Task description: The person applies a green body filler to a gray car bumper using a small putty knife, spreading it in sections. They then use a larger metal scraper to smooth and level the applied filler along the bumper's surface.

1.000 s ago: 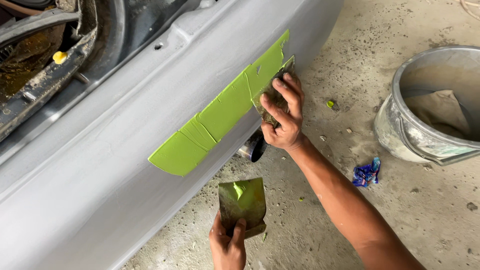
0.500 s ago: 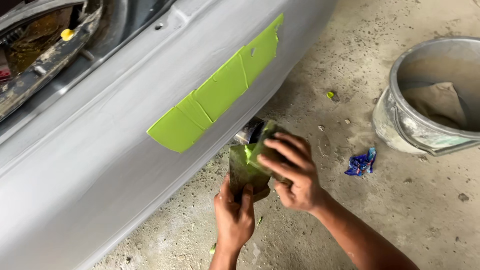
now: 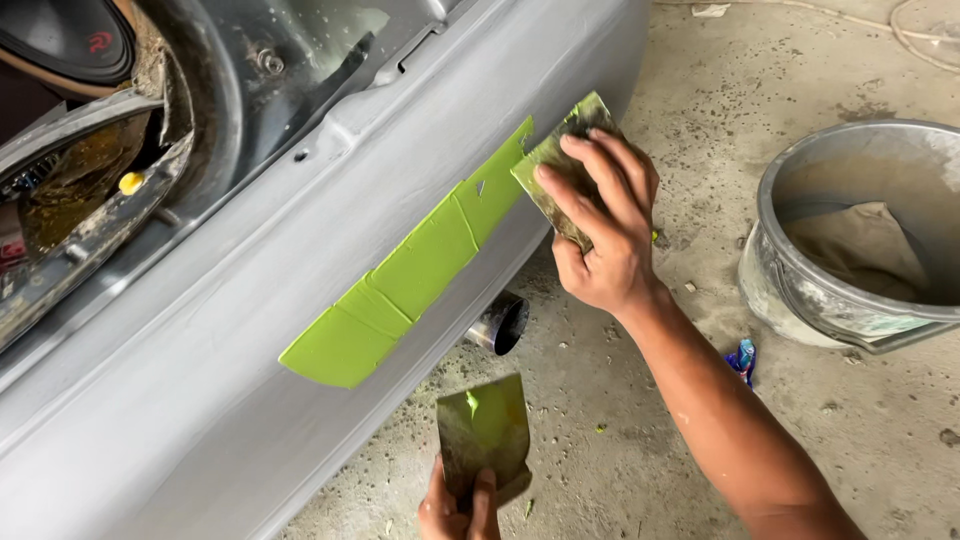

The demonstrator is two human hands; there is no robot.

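Observation:
A grey sanded car body panel (image 3: 230,400) carries a long diagonal strip of bright green filler (image 3: 420,265). My right hand (image 3: 600,225) presses a flat, dirty metal spreader (image 3: 555,150) against the upper right end of that strip. My left hand (image 3: 455,505), at the bottom edge, pinches a second flat metal spreader (image 3: 483,430) that stands upright with a small dab of green filler near its top. The two spreaders are apart.
A chrome exhaust tip (image 3: 498,322) pokes out below the panel. A grey metal bucket (image 3: 800,290) with a rag inside stands on the concrete floor at right. A blue wrapper (image 3: 742,358) lies near my forearm. The open boot with a yellow clip (image 3: 131,183) is upper left.
My right hand has lifted its spreader from the left hand's spreader back up to the top end of the green strip. The left hand has dropped lower in view.

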